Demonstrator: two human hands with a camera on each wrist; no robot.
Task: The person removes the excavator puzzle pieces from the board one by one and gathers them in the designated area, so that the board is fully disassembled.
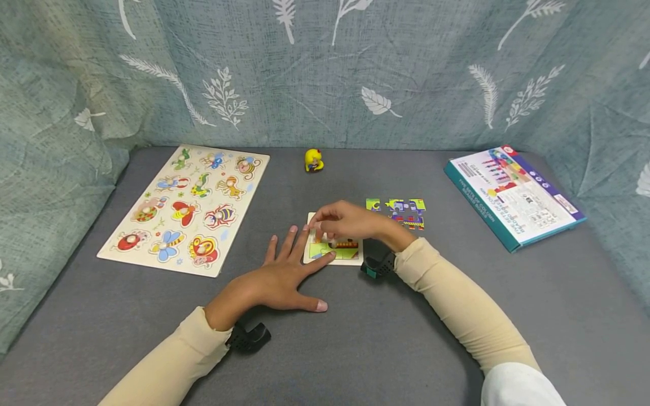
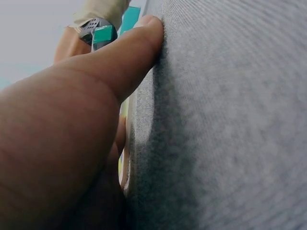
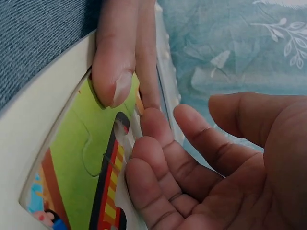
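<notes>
A small puzzle board [image 1: 307, 255] with a pale frame lies mid-table, with green, red and black picture pieces [image 3: 72, 143] in it. My left hand [image 1: 284, 282] rests flat with spread fingers, the index and middle fingertips on the board's near and left sides. Over the board's upper part bends my right hand [image 1: 350, 220]. Its lower fingers [image 3: 144, 187] are curled against the board, while thumb and index finger stand apart with nothing visible between them. A bit of orange shows beside the middle fingertip; what it belongs to is partly hidden.
Several loose puzzle pieces [image 1: 408, 217] lie right of the board, partly behind the right hand. On the left is a large insect puzzle board [image 1: 188, 208]. A yellow toy figure [image 1: 313, 160] stands at the back, and a teal-sided box [image 1: 515, 194] lies at the right.
</notes>
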